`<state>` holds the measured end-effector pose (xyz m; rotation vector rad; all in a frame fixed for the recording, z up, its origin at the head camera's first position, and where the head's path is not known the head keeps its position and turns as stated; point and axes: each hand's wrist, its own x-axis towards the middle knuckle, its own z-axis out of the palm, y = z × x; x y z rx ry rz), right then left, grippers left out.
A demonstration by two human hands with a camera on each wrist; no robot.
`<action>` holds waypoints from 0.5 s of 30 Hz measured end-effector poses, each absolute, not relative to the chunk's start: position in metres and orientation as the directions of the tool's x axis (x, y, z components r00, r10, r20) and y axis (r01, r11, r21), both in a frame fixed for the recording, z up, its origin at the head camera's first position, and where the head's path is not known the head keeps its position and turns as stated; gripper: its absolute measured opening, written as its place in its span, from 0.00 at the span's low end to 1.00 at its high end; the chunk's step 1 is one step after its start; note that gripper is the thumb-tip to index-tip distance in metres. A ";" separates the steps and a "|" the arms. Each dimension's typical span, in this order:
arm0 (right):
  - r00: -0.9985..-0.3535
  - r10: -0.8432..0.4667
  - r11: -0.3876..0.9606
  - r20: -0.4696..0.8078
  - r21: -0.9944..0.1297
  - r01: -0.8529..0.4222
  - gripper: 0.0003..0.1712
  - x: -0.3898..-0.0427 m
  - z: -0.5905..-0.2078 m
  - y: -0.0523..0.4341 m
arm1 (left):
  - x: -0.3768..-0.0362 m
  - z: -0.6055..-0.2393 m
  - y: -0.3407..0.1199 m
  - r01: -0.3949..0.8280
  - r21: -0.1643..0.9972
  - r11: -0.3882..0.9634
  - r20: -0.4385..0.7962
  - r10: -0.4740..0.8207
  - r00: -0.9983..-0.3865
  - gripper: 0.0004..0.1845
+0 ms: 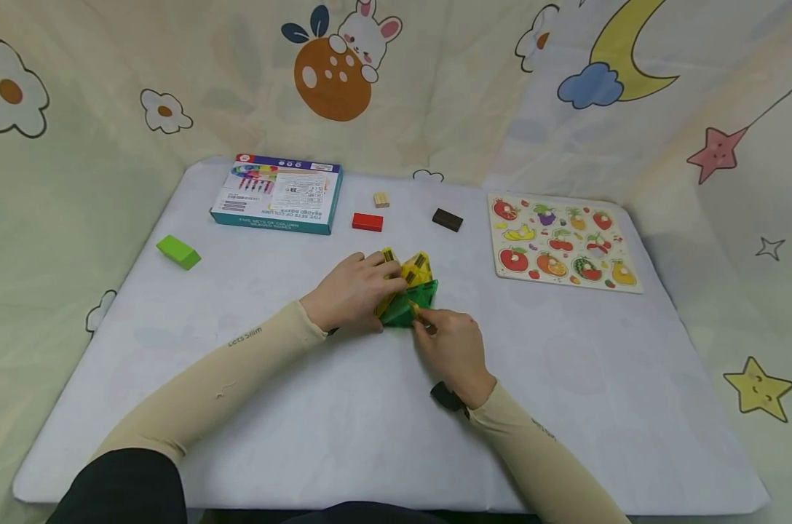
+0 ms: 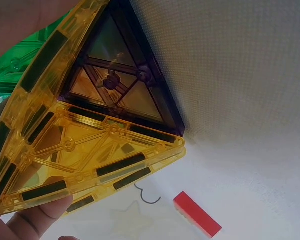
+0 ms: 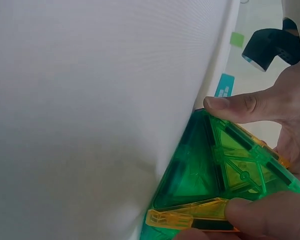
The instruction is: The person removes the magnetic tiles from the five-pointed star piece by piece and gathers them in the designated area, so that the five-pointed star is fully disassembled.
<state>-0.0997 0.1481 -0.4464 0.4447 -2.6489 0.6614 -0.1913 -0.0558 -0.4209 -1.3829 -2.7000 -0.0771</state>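
At the middle of the table stands a cluster of translucent magnetic tiles, with yellow triangles point(image 1: 418, 268) at the back and green triangles point(image 1: 400, 311) in front. My left hand point(image 1: 353, 290) grips the cluster from the left, its fingers over the yellow tiles point(image 2: 70, 145). In the right wrist view, the left thumb point(image 3: 219, 103) rests near the tip of a green tile point(image 3: 190, 172). My right hand point(image 1: 453, 351) pinches a small yellow tile point(image 3: 177, 214) edge-on between thumb and fingertips, against the green tiles. Fingers hide part of the cluster.
Behind the hands lie a red block point(image 1: 367, 222), a black block point(image 1: 447, 220) and a small beige piece point(image 1: 381, 199). A green block point(image 1: 178, 252) and a boxed set point(image 1: 278, 193) are on the left. A fruit puzzle board point(image 1: 563, 244) lies on the right.
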 end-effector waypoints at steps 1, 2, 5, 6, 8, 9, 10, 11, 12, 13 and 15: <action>-0.881 -0.208 0.839 0.425 -0.385 -0.384 0.09 -0.099 -0.446 0.148 | -0.192 -0.421 -0.056 0.812 -0.004 0.583 0.121 0.807 -0.579 0.41; -0.882 -0.207 0.840 0.423 -0.386 -0.382 0.09 -0.099 -0.447 0.149 | -0.192 -0.422 -0.056 0.813 -0.003 0.583 0.122 0.807 -0.578 0.41; -0.890 -0.200 0.842 0.410 -0.393 -0.370 0.07 -0.098 -0.447 0.150 | -0.192 -0.422 -0.056 0.814 -0.001 0.580 0.120 0.809 -0.576 0.41; -0.893 -0.196 0.845 0.405 -0.393 -0.363 0.07 -0.097 -0.447 0.151 | -0.193 -0.422 -0.057 0.814 -0.001 0.581 0.117 0.809 -0.577 0.41; -0.899 -0.190 0.850 0.395 -0.392 -0.352 0.06 -0.096 -0.448 0.153 | -0.193 -0.422 -0.057 0.813 0.000 0.582 0.112 0.808 -0.578 0.41; -0.902 -0.189 0.848 0.389 -0.399 -0.349 0.06 -0.095 -0.448 0.155 | -0.193 -0.421 -0.057 0.813 0.001 0.582 0.110 0.808 -0.579 0.41; -0.907 -0.186 0.842 0.378 -0.415 -0.346 0.06 -0.094 -0.448 0.158 | -0.193 -0.421 -0.057 0.812 0.002 0.584 0.106 0.807 -0.580 0.41; -0.913 -0.185 0.834 0.365 -0.433 -0.342 0.06 -0.093 -0.449 0.161 | -0.192 -0.421 -0.057 0.811 0.002 0.585 0.104 0.806 -0.582 0.41; -0.919 -0.183 0.822 0.350 -0.458 -0.339 0.06 -0.092 -0.449 0.165 | -0.192 -0.421 -0.057 0.810 0.004 0.586 0.103 0.806 -0.583 0.40; -0.926 -0.180 0.808 0.332 -0.487 -0.332 0.07 -0.091 -0.450 0.170 | -0.192 -0.420 -0.057 0.810 0.006 0.586 0.102 0.806 -0.584 0.40; -0.946 -0.164 0.784 0.281 -0.545 -0.298 0.07 -0.088 -0.450 0.183 | -0.191 -0.420 -0.057 0.809 0.016 0.588 0.098 0.804 -0.586 0.40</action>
